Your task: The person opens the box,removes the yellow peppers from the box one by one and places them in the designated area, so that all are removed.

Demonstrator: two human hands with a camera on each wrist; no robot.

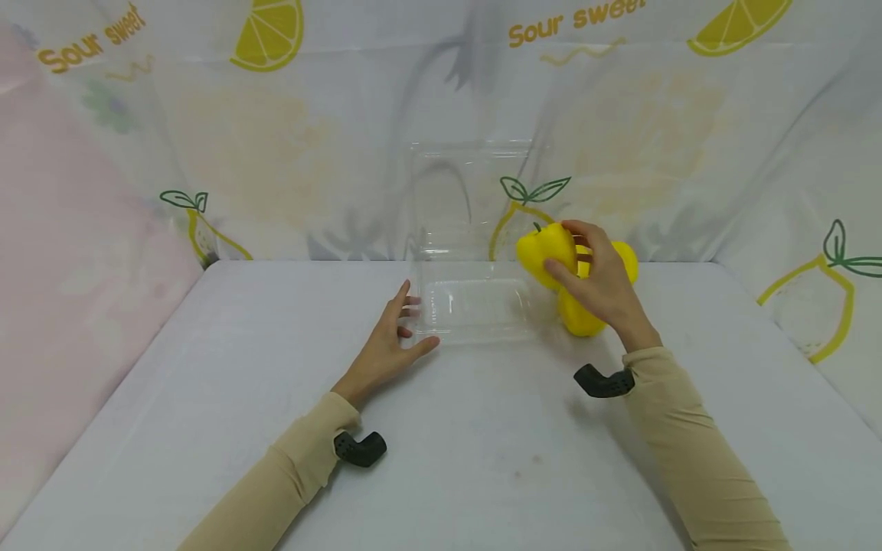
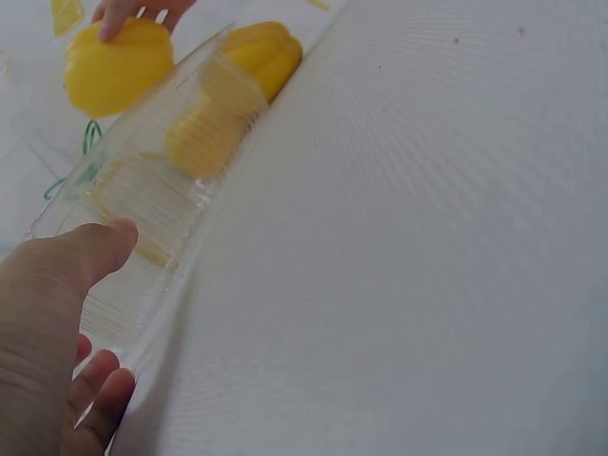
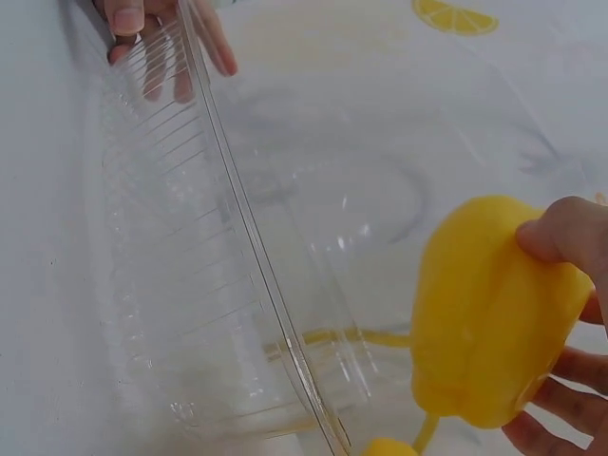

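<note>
A yellow bell pepper (image 1: 544, 252) with a short green stem is held in my right hand (image 1: 602, 279), thumb on one side and fingers on the other. It is raised by the right end of a clear plastic clamshell box (image 1: 475, 333), whose lid (image 1: 475, 145) stands up at the back. In the right wrist view the held pepper (image 3: 484, 313) is beyond the box's rim (image 3: 252, 242). My left hand (image 1: 386, 344) is spread at the box's left end, thumb by the front corner and fingers along the side, relaxed rather than curled round it.
Partly behind my right hand, more yellow bell peppers (image 1: 582, 315) lie on the white tabletop (image 1: 468, 459), just right of the box. A white curtain with lemon prints (image 1: 269, 34) hangs at the table's back edge. A dark wrist device (image 1: 605, 381) sits on each sleeve.
</note>
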